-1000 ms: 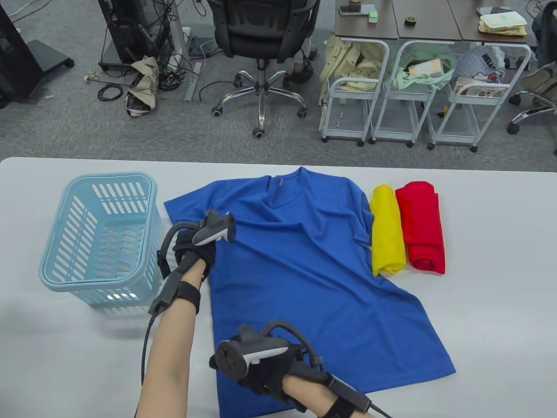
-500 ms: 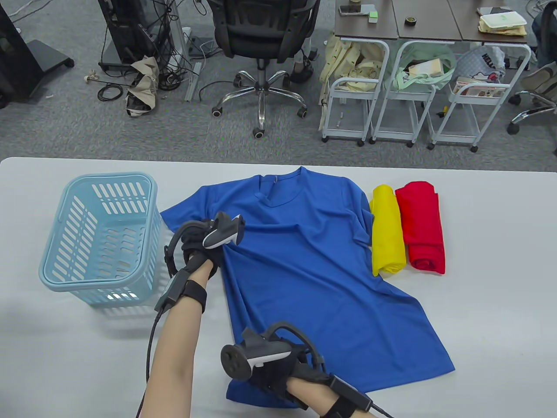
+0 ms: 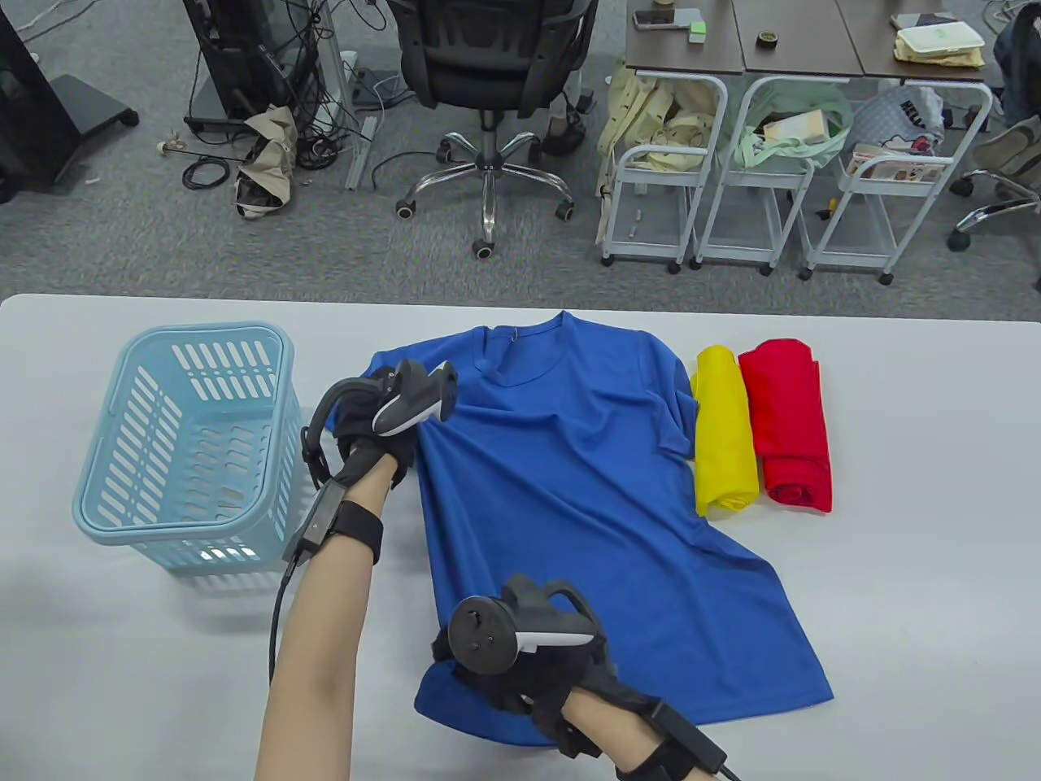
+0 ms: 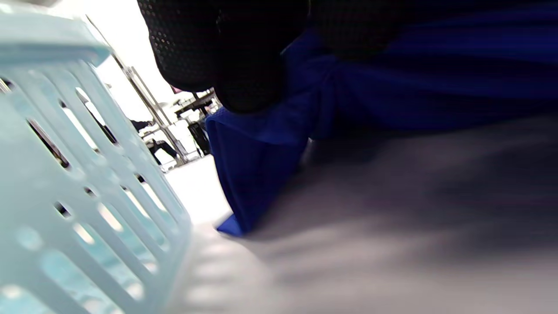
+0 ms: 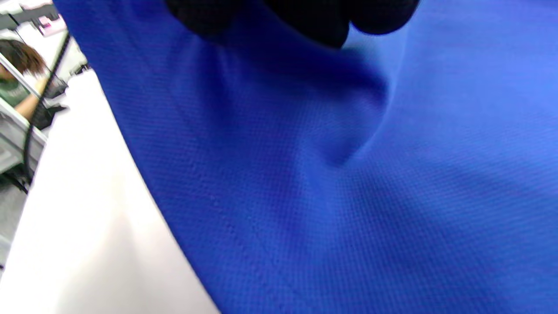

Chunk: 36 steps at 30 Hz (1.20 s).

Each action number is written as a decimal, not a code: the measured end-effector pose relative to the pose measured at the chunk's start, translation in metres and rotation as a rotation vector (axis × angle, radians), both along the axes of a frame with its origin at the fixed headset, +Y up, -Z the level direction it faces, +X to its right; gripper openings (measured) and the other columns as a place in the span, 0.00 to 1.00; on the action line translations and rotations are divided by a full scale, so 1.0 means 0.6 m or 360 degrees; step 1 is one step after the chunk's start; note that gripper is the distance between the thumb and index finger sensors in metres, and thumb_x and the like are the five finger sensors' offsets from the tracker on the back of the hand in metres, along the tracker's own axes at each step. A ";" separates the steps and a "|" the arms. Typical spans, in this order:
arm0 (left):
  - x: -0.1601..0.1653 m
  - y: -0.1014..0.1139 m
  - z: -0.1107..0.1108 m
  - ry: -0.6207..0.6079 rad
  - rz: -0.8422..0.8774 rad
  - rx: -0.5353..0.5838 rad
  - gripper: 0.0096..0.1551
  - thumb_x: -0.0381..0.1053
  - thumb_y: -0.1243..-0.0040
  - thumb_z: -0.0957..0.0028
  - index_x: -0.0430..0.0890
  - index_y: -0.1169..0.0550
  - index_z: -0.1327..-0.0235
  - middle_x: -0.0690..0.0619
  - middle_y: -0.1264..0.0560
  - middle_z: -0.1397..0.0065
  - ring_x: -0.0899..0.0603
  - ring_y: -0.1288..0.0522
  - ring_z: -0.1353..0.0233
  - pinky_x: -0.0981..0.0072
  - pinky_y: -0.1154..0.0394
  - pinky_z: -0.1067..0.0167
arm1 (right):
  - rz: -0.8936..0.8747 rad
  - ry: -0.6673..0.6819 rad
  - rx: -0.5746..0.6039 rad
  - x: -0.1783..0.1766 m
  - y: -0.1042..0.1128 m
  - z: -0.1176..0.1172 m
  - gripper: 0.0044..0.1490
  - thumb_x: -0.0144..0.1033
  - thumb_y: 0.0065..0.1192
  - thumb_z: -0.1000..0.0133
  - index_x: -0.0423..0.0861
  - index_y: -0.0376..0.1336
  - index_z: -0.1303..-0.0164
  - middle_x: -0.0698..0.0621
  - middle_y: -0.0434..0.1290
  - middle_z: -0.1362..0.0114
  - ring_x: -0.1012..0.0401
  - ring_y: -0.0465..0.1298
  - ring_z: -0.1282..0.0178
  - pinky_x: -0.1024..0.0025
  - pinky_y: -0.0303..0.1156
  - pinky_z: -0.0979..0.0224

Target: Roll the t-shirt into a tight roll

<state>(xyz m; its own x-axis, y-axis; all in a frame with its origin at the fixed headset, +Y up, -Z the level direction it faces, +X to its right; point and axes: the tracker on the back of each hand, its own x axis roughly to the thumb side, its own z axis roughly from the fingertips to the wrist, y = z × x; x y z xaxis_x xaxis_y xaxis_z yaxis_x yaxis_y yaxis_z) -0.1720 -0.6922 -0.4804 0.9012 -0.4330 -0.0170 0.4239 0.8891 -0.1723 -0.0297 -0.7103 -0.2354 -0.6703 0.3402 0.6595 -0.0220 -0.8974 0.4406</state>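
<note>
Leftward, light blue basket point(image 3: 183, 443) holding nothing visible, beside blue t-shirt point(image 3: 585, 504)

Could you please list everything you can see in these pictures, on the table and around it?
Blue short-sleeved t-shirt: one, spread on the white table, centre.
Light blue slotted plastic basket: one, left of the shirt.
Yellow rolled shirt: one, right of the blue shirt.
Red rolled shirt: one, touching the yellow roll's right side.
Black office chair: one, on the grey carpet behind the table.
White wheeled carts: three, back right, under brown desks.
Left hand: black glove, grips the shirt's left sleeve.
Right hand: black glove, grips the shirt's hem.
</note>
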 end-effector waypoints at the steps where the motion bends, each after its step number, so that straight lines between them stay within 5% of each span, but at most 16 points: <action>1: 0.000 0.013 0.001 -0.0016 -0.0063 0.0036 0.21 0.51 0.51 0.38 0.61 0.33 0.31 0.47 0.34 0.19 0.44 0.22 0.31 0.53 0.23 0.34 | -0.0054 0.0000 -0.0008 -0.004 0.008 -0.001 0.25 0.40 0.52 0.38 0.55 0.54 0.30 0.48 0.61 0.27 0.57 0.68 0.33 0.51 0.64 0.27; 9: -0.008 0.087 0.011 0.0056 0.0064 0.0246 0.21 0.51 0.50 0.38 0.61 0.32 0.32 0.47 0.33 0.19 0.44 0.22 0.31 0.54 0.23 0.33 | -0.0603 0.0120 -0.0111 -0.015 0.082 0.004 0.24 0.39 0.51 0.37 0.57 0.52 0.30 0.47 0.59 0.25 0.56 0.67 0.31 0.51 0.63 0.27; 13: -0.012 0.097 0.010 0.0117 0.0200 0.0257 0.21 0.50 0.51 0.38 0.61 0.32 0.31 0.47 0.34 0.18 0.43 0.23 0.31 0.53 0.23 0.33 | -0.0631 0.0096 -0.0192 0.021 0.082 -0.013 0.24 0.39 0.54 0.37 0.57 0.54 0.30 0.47 0.60 0.25 0.56 0.68 0.31 0.51 0.63 0.27; 16: 0.027 0.087 0.009 0.0031 0.0196 0.0235 0.21 0.51 0.50 0.38 0.61 0.32 0.31 0.47 0.34 0.18 0.43 0.23 0.31 0.53 0.23 0.33 | -0.0647 0.0080 -0.0316 0.059 0.063 -0.022 0.23 0.38 0.58 0.38 0.56 0.58 0.32 0.47 0.63 0.25 0.54 0.70 0.31 0.50 0.65 0.29; 22: 0.194 0.066 -0.004 -0.0256 0.0237 0.0204 0.21 0.51 0.50 0.38 0.61 0.32 0.31 0.47 0.34 0.18 0.43 0.23 0.30 0.53 0.24 0.33 | -0.0554 -0.0091 -0.0332 0.184 0.050 -0.025 0.23 0.39 0.62 0.42 0.56 0.62 0.35 0.47 0.67 0.28 0.54 0.74 0.34 0.51 0.69 0.31; 28: 0.371 0.009 -0.006 -0.0559 0.0419 0.0017 0.32 0.53 0.50 0.38 0.65 0.41 0.20 0.45 0.39 0.14 0.42 0.24 0.28 0.50 0.25 0.32 | -0.0142 -0.0548 -0.0474 0.372 0.026 -0.034 0.30 0.40 0.64 0.44 0.55 0.63 0.29 0.44 0.65 0.24 0.50 0.72 0.31 0.47 0.66 0.29; 32: 0.399 -0.021 0.017 -0.0626 0.0405 -0.0037 0.36 0.55 0.51 0.38 0.64 0.48 0.18 0.44 0.44 0.11 0.40 0.27 0.23 0.47 0.27 0.29 | -0.0163 -0.0817 -0.0512 0.449 0.010 -0.034 0.31 0.41 0.60 0.41 0.53 0.62 0.26 0.42 0.63 0.23 0.47 0.71 0.30 0.46 0.65 0.29; 36: 0.355 -0.032 0.047 -0.0584 0.0363 -0.0091 0.38 0.58 0.53 0.38 0.59 0.48 0.16 0.42 0.46 0.11 0.38 0.30 0.20 0.44 0.29 0.28 | -0.0185 -0.0884 -0.0547 0.449 -0.008 -0.048 0.32 0.42 0.57 0.39 0.51 0.58 0.23 0.40 0.60 0.21 0.46 0.68 0.27 0.45 0.63 0.28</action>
